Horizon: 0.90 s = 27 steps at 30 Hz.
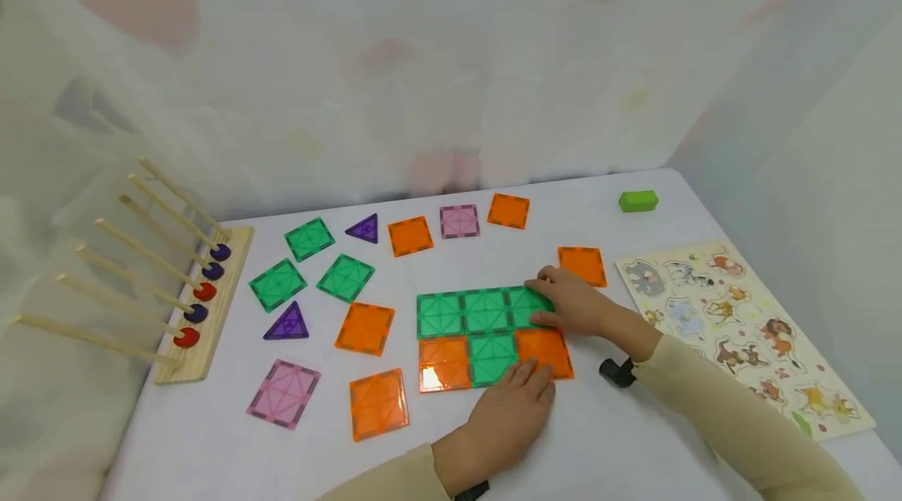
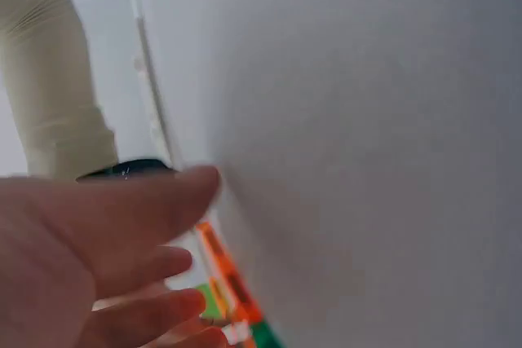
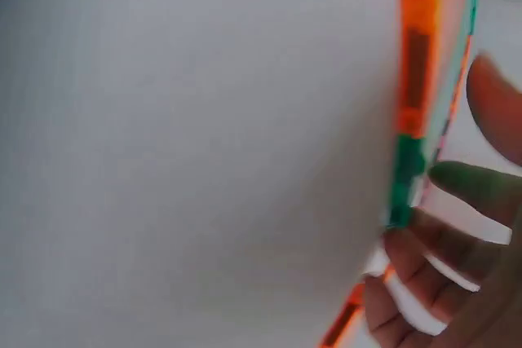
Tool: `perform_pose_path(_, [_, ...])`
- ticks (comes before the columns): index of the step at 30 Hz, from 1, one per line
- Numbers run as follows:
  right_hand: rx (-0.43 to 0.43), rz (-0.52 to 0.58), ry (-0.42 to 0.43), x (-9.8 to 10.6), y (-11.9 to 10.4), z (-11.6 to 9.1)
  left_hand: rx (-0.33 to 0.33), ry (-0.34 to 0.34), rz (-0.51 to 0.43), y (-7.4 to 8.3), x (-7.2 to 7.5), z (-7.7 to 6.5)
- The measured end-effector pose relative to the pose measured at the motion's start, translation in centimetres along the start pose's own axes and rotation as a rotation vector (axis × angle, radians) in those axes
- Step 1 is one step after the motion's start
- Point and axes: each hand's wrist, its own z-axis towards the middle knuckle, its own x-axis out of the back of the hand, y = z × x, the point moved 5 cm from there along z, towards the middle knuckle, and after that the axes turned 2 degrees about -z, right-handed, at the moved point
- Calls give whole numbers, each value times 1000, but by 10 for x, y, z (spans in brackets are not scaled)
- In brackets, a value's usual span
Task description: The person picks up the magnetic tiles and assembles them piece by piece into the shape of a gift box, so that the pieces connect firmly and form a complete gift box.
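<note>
From where I watch, the right hand lies over the right end of the far row, thumb and fingers parted, fingertips touching the green tile at that corner of the block; I see no firm pinch. The left hand has its fingers stretched out against the near-right orange tile, holding nothing. The green tile sits just beyond that orange one on the white table, with another green tile directly to its left. I judge these see-through squares light and stiff, probably plastic, sleek on the face and liable to skid or crack if dropped. I'd take hold by opposite edges, thumb near and fingers far, since the flat faces offer little purchase.
</note>
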Motion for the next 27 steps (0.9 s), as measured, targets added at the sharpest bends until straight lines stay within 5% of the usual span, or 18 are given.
perform_pose_path(3, [1, -52, -34, -3, -7, -10, 65, 8, 91, -4, 5, -10])
perform_pose_path(6, [-14, -97, -72, -10, -14, -23, 126, -95, 125, -3, 0, -23])
perform_pose_path(10, [-31, -73, -93, -12, -17, -28, 182, -243, 34, -4, -11, -29])
perform_pose_path(17, [-17, -41, -97, -8, -19, -20, 209, -315, -88, -10, -13, -28])
perform_pose_path(22, [-19, -49, -106, -7, -19, -20, 215, -285, -194, -13, -14, -30])
perform_pose_path(27, [-26, -43, -88, -5, -17, -22, 291, -62, -286, -39, 0, -47])
